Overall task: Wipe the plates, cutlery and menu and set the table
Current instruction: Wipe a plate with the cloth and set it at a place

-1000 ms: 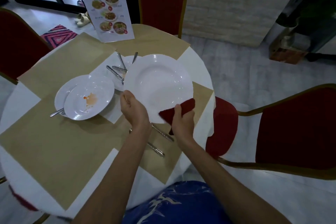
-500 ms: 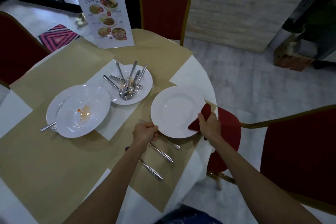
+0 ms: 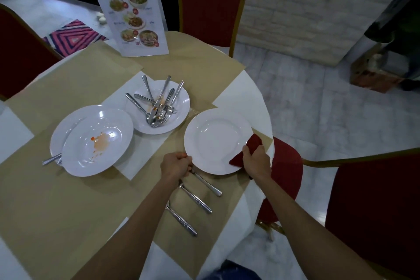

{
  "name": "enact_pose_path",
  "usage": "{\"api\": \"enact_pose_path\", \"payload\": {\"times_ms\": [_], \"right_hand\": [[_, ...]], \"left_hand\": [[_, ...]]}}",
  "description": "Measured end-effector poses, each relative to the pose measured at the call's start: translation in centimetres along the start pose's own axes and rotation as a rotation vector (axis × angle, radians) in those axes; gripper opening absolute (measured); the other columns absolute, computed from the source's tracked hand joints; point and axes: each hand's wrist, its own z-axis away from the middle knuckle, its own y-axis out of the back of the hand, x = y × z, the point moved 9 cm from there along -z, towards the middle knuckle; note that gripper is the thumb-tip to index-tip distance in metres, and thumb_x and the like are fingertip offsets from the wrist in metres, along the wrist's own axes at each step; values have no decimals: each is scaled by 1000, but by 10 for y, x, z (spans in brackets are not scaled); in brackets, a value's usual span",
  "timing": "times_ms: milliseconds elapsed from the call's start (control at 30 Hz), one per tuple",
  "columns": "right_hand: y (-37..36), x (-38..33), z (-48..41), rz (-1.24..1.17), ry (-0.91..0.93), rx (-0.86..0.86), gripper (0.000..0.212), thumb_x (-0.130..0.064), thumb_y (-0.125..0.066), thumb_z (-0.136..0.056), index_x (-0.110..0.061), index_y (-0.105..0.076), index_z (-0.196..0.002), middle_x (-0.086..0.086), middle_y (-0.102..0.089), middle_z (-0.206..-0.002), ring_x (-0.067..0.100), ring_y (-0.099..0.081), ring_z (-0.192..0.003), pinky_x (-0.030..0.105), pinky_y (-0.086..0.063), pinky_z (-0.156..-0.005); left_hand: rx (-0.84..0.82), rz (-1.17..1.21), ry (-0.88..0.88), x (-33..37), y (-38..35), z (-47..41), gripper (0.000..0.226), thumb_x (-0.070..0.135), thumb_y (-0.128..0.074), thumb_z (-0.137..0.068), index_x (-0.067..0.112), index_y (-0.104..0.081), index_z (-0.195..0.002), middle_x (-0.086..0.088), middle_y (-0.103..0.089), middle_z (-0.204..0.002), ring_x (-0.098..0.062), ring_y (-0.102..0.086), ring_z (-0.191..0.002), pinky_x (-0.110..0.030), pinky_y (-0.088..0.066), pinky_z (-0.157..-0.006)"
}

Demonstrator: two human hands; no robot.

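The clean white plate (image 3: pixel 218 141) lies level near the round table's (image 3: pixel 247 98) right edge, partly on a tan placemat (image 3: pixel 68 200). The left hand (image 3: pixel 176 163) grips its near-left rim with curled fingers. The right hand (image 3: pixel 256 159) is clenched round a red cloth (image 3: pixel 252 145) against the plate's near-right rim. Whether those fingers also pinch the rim cannot be told.

Just below the left hand's grip lie three pieces of cutlery (image 3: pixel 196 199), side by side on the placemat. Their heads are hidden under the wrist and forearm, so their kinds are unclear. Beyond the grip and to its left, a second plate (image 3: pixel 181 98) holds a jumbled cutlery pile (image 3: pixel 159 107). Further left, a stained plate (image 3: pixel 97 143) with orange smears sits on a lower plate (image 3: pixel 60 134), mostly covered. A utensil handle (image 3: pixel 51 159) pokes out from under the stack. The upright menu (image 3: pixel 133 11) stands at the far side, its small print unreadable.

A white tablecloth (image 3: pixel 13 129) shows between the placemats. Red chairs (image 3: pixel 211 4) with gold frames ring the table, two of them cut off by the frame edges. A striped pink rug (image 3: pixel 72 36) lies on the pale floor (image 3: pixel 306 102).
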Motion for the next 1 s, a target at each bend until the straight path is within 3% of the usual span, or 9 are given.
{"api": "enact_pose_path", "payload": {"times_ms": [133, 300, 400, 500, 667, 800, 900, 1000], "right_hand": [[4, 5, 1, -71, -23, 18, 54, -47, -48, -101, -4, -48, -134, 14, -66, -115, 35, -65, -107, 44, -54, -89], [36, 13, 13, -208, -16, 212, 54, -44, -52, -100, -3, -50, -135, 15, -60, -125, 32, -61, -113, 49, -52, -97], [49, 6, 23, -330, -1, 247, 47, -44, -54, -99, -8, -54, -130, 7, -63, -117, 28, -63, -110, 48, -54, -97], [40, -16, 42, -402, 19, 140, 38, -34, -55, -102, -10, -54, -130, 0, -62, -110, 24, -63, -106, 38, -52, -89], [-12, -64, 84, -370, 138, -83, 33, -34, -59, -98, -10, -59, -120, 6, -67, -110, 25, -63, -103, 33, -48, -83], [-54, -91, 122, -387, 182, -187, 33, -34, -62, -97, -12, -47, -118, 5, -62, -109, 19, -61, -92, 28, -46, -66], [-77, -108, 145, -396, 204, -189, 37, -34, -63, -97, -14, -39, -117, 3, -59, -104, 17, -60, -88, 32, -47, -72], [-95, -124, 167, -412, 227, -201, 37, -38, -63, -96, -18, -38, -116, -1, -61, -99, 19, -64, -89, 38, -55, -76]], "left_hand": [[-4, 10, 13, 1, 2, 2, 15, 8, -68, -92, 4, -75, -104, -7, -66, -64, -11, -56, -49, -14, -42, -38], [0, 31, 30, 0, 13, -1, 14, 16, -68, -91, 6, -77, -95, -6, -74, -67, -22, -71, -67, -29, -57, -63], [-18, 35, 7, 7, 21, 3, 10, 13, -69, -90, 6, -75, -89, -8, -74, -71, -23, -71, -71, -31, -58, -65], [-78, 54, -22, 17, 27, 18, 9, 14, -69, -92, 11, -70, -84, -9, -73, -79, -19, -70, -69, -35, -59, -74], [-139, 68, -72, 25, 51, 38, 16, 16, -69, -92, 5, -73, -103, -12, -76, -94, -17, -71, -70, -26, -60, -62], [-180, 64, -89, 19, 87, 45, 19, 22, -67, -95, 12, -72, -110, -8, -77, -98, -17, -74, -78, -25, -57, -61], [-185, 76, -78, 9, 118, 48, 19, 21, -63, -97, 11, -70, -113, -9, -77, -102, -19, -72, -80, -28, -56, -67], [-164, 91, -80, -3, 153, 45, 21, 19, -64, -97, 8, -70, -114, -13, -76, -104, -19, -69, -76, -26, -55, -63]]}}
